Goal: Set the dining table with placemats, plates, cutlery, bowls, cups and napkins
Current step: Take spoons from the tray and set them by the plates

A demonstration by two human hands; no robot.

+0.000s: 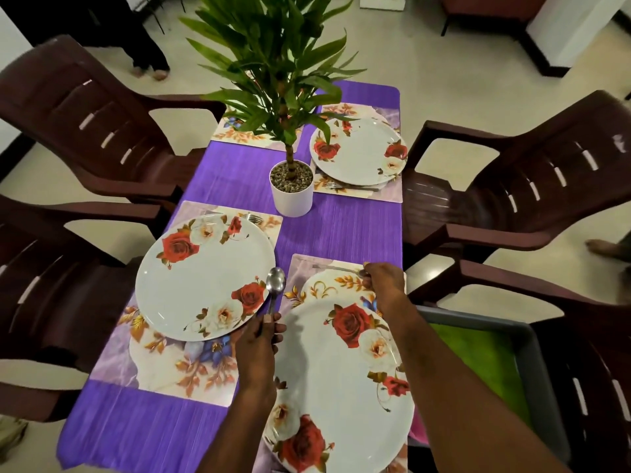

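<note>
Purple tablecloth (239, 179) (brown chairs (102, 124) around)

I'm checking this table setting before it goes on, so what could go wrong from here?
1. The left hand holds a spoon whose bowl lies at the rim of the left plate; setting it down could knock or scrape that plate.
2. The right hand holds a fork near the table's right edge; it might slip off.
3. The near plate seems to overhang the table's near end and could tip if an arm nudged it.
</note>
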